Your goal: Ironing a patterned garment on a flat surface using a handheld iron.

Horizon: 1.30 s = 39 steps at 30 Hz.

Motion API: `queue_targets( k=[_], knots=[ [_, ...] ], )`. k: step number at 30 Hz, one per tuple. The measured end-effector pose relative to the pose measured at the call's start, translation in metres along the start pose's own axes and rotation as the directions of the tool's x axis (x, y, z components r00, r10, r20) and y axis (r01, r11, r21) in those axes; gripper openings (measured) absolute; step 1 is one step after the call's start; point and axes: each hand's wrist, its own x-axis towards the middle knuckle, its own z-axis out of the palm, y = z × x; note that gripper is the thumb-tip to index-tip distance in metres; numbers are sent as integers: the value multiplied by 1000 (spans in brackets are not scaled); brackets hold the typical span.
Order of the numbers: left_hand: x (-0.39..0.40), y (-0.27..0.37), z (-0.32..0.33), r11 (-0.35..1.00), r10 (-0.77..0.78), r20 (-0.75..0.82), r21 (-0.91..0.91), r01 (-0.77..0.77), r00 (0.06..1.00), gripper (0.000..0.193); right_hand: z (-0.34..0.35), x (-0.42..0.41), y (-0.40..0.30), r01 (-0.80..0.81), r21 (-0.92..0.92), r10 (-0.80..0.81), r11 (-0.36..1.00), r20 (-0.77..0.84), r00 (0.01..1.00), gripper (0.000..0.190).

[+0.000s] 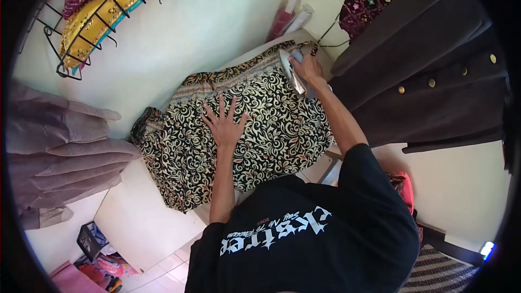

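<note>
A black-and-cream cloth with a swirling floral print (276,130) lies spread over a padded surface, its patterned border along the far side. My left hand (227,126) rests flat on the cloth with the fingers spread and nothing in it. At the cloth's far right end, my right hand (308,69) grips a clothes iron (292,74). The iron's shiny metal plate is partly visible along its left side, and its body is largely covered by the hand. Part of the cloth bunches at the left end (148,124).
A black wire rack (116,6) with folded yellow and maroon fabrics hangs on the wall at upper left. Mauve fabric (77,146) hangs at left. A dark garment with gold buttons (407,65) hangs close on the right. Plastic-wrapped items (291,18) stand behind the cloth.
</note>
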Motion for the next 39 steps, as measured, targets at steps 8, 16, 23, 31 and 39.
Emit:
queue_targets(
  k=[8,16,23,31,39],
  knots=[
    [2,-9,-7,1000,-8,55,20,7,998,64,-8,-155,94,177,-99,-166,979,110,980,66],
    [2,-8,-1,1000,12,48,21,-13,999,62,-15,-147,149,-76,-102,53,992,-215,975,68],
    [-27,-20,-23,990,133,19,-57,-131,991,62,-49,-178,149,397,-259,-312,881,315,897,59],
    [-108,-46,-52,998,24,61,-60,-21,998,58,-39,-138,91,287,-137,-260,948,187,948,63],
    [-129,-66,-62,977,-206,-37,54,207,978,65,12,-78,53,475,-194,-481,858,14,876,61]
  ],
)
